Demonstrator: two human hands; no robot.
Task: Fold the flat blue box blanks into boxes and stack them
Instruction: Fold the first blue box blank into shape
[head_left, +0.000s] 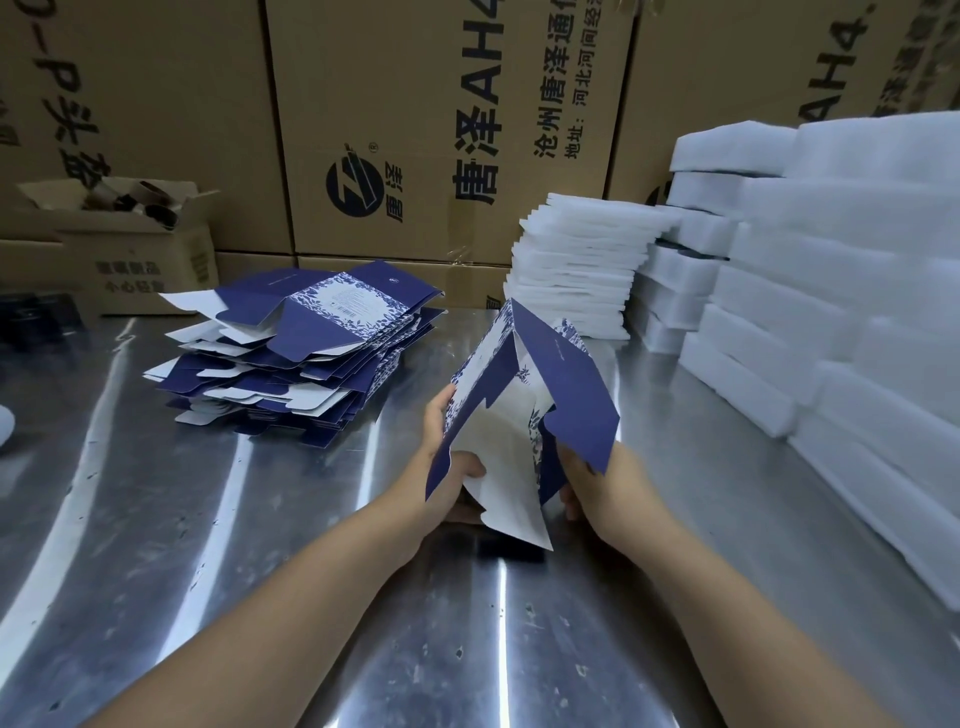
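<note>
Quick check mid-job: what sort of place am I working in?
Probably a warehouse packing station: stacked shipping cartons behind a steel table, piles of white foam pads, and a pile of flat blue box blanks.

Blank stack (296, 358) lies left of foam stacks (576, 270) on table (260, 571).

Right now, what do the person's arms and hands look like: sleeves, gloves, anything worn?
Both are bare. The left forearm and right forearm show no sleeve as far as the picture's edge. The left hand and right hand wear no gloves, and no watch, bracelet or ring shows on the parts in view.
</note>
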